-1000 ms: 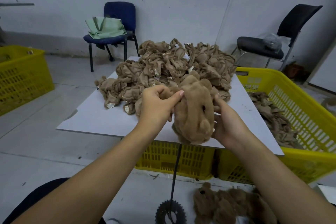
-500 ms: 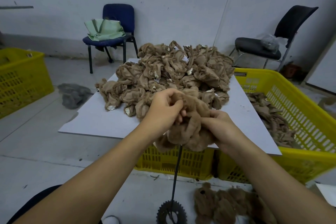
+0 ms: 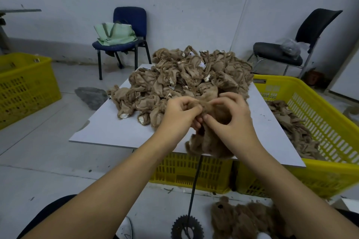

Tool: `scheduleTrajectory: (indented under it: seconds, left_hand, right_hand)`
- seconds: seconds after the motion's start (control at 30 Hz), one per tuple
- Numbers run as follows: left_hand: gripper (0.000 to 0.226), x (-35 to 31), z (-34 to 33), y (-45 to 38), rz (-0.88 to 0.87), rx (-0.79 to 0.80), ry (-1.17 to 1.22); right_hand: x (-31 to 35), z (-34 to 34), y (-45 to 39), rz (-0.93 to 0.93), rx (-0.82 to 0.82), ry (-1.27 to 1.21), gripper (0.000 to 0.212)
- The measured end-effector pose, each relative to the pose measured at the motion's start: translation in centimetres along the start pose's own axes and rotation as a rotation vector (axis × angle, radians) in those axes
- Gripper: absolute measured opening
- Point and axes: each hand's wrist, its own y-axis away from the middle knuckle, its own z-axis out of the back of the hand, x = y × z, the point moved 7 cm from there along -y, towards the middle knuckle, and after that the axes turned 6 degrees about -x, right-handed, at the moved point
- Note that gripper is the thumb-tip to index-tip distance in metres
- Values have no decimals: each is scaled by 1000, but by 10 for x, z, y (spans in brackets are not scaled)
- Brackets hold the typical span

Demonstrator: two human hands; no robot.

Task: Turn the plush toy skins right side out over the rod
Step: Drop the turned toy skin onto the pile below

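Observation:
A brown plush skin [image 3: 210, 141] sits bunched on top of a thin black rod [image 3: 194, 184] that rises from a toothed metal base [image 3: 186, 228] on the floor. My left hand [image 3: 179, 114] pinches the skin's upper edge from the left. My right hand [image 3: 232, 120] grips the same fuzzy fabric from the right, fingers curled into it. Both hands meet at the top of the skin, over the front edge of the white board [image 3: 108, 130]. Behind them a heap of inside-out tan skins [image 3: 186, 81] covers the board.
Yellow crates [image 3: 194, 170] hold up the board; another yellow crate [image 3: 320, 114] with skins stands on the right, one more [image 3: 25, 83] at far left. Finished fuzzy skins [image 3: 248, 219] lie on the floor by the rod base. Two chairs stand against the wall.
The fuzzy skin was stretched tall between my hands; it has been pushed down and bunched on the rod, and both hands have come together at its top.

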Motion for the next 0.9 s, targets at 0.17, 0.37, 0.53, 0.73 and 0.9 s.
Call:
scheduleTrajectory:
  seconds: [0.17, 0.37, 0.53, 0.73, 0.9]
  left_hand:
    - [18, 17, -9, 4, 156, 75, 57]
    - [12, 27, -24, 2, 286, 167, 90]
    - [14, 15, -41, 4, 155, 376, -40]
    - [25, 44, -30, -46, 61, 92, -309]
    - [42, 115, -25, -82, 216, 150, -624]
  right_hand:
    - [-4, -10, -2, -13, 248, -27, 11]
    - [-18, -4, -12, -44, 382, 77, 6]
    - [-41, -11, -14, -213, 654, -5, 26]
    - [-69, -53, -33, -297, 658, -11, 31]
    - [-122, -95, -38, -449, 661, 48, 55]
